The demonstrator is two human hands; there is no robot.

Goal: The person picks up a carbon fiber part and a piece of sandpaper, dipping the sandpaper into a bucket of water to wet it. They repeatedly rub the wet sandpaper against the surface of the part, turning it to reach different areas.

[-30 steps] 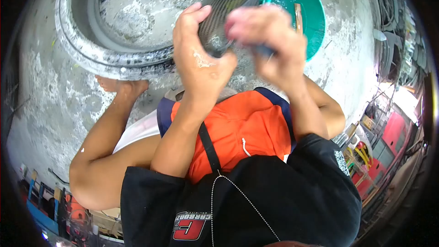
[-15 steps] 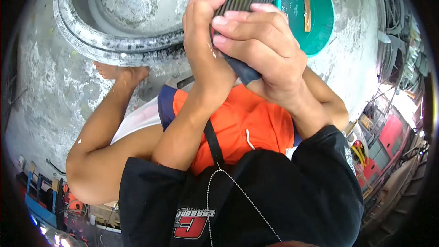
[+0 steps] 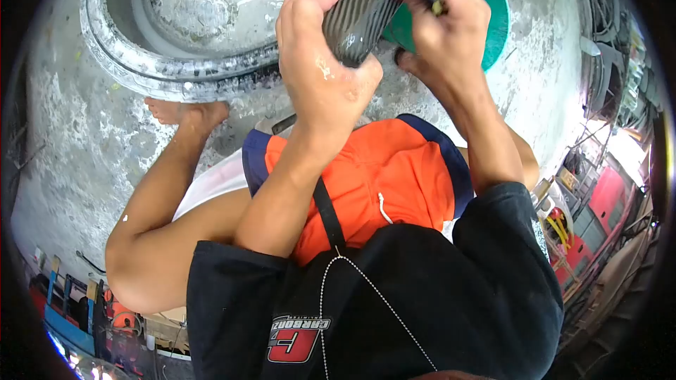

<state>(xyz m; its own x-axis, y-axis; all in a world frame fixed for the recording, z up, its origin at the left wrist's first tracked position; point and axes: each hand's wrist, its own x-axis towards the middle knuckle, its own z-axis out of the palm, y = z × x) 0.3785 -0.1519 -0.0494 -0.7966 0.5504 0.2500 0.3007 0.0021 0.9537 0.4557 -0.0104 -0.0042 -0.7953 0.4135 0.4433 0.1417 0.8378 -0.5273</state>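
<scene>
My left hand (image 3: 320, 53) is wrapped round a dark, glossy piece with parallel ribs (image 3: 355, 17), its thumb near the lower end. The piece looks wet and is held up above the floor. At its upper right side is my right hand (image 3: 451, 17), with fingers bent round a small black-and-red tool (image 3: 431, 1) whose kind I cannot make out. Its red part shows by the fingertips, against or very near the ribbed piece. Behind the right hand stands a green basin (image 3: 496, 10), partly covered by it.
A large grey, tyre-like ring (image 3: 134, 74) lies on the stained concrete floor (image 3: 84, 148) to the left, by my left foot (image 3: 184, 110). Assorted clutter (image 3: 598, 218) lines the right side. Blue-framed equipment (image 3: 67, 317) stands at the lower left.
My right hand has moved up and right, away from the lower end of the ribbed piece, uncovering more of its ridges. The left hand has turned slightly and still holds the piece.
</scene>
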